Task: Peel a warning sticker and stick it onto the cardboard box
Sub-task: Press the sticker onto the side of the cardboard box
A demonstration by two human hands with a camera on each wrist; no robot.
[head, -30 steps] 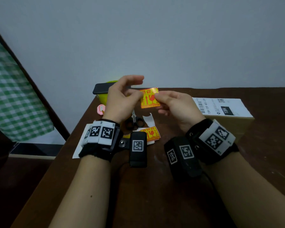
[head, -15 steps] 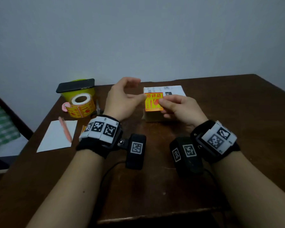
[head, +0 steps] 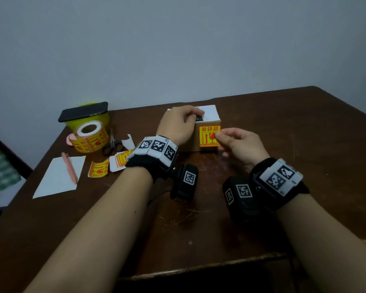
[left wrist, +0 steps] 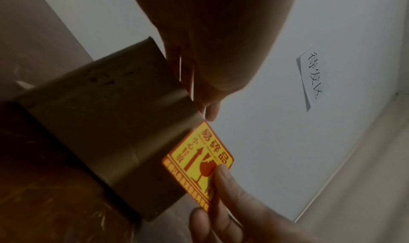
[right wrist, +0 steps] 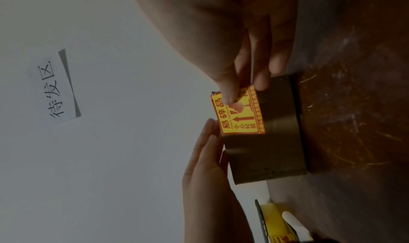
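Observation:
A small cardboard box (head: 189, 141) with a white label on top stands on the dark wooden table (head: 304, 134). My left hand (head: 184, 121) rests on the box's top, fingers fairly straight along it, as the right wrist view shows (right wrist: 205, 159). My right hand (head: 222, 139) pinches the right edge of a yellow and red warning sticker (head: 208, 135) and holds it upright against the box's front face at its right corner. In the left wrist view the sticker (left wrist: 199, 161) reaches past the box's (left wrist: 110, 124) corner. How much of it adheres is hidden.
Left of the box are a roll of stickers (head: 90, 136), a yellow cup with a black phone on it (head: 84, 112), scissors (head: 112, 144), loose stickers (head: 98, 169) and white paper (head: 55, 182) with a pink pencil (head: 69, 170). The table's front edge (head: 199, 269) is near.
The sticker came down from mid-air in both hands to the box's front face. My left hand let go of it and moved onto the box's top. My head turned right.

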